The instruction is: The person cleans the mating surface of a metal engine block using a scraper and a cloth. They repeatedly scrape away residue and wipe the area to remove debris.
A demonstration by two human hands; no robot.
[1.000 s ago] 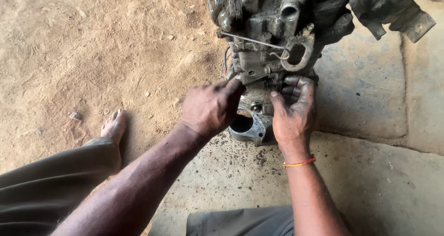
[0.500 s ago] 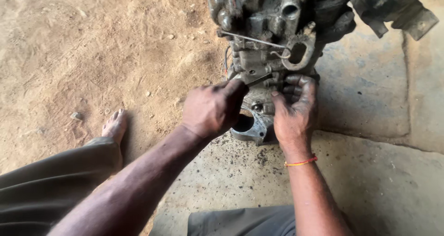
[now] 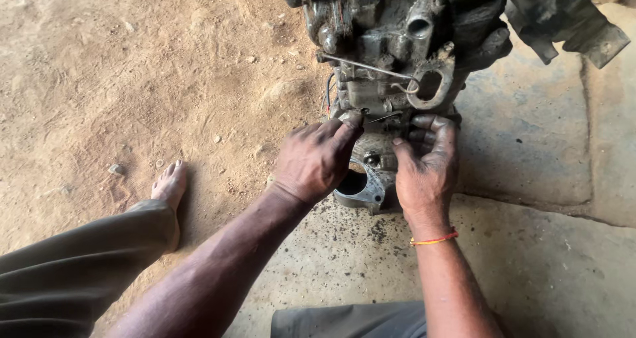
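Both hands on the greasy engine point(image 3: 397, 60): left hand point(image 3: 315, 159) pinches a small pin point(image 3: 363, 112) — right hand point(image 3: 427, 166) grasps the casing. Part not yet freed.

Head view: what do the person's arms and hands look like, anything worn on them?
Both forearms are bare, with no sleeves and no gloves. The left hand and the right hand are smeared with dark grease and grime. A thin orange-red thread band circles the right wrist. No rings or watch show.
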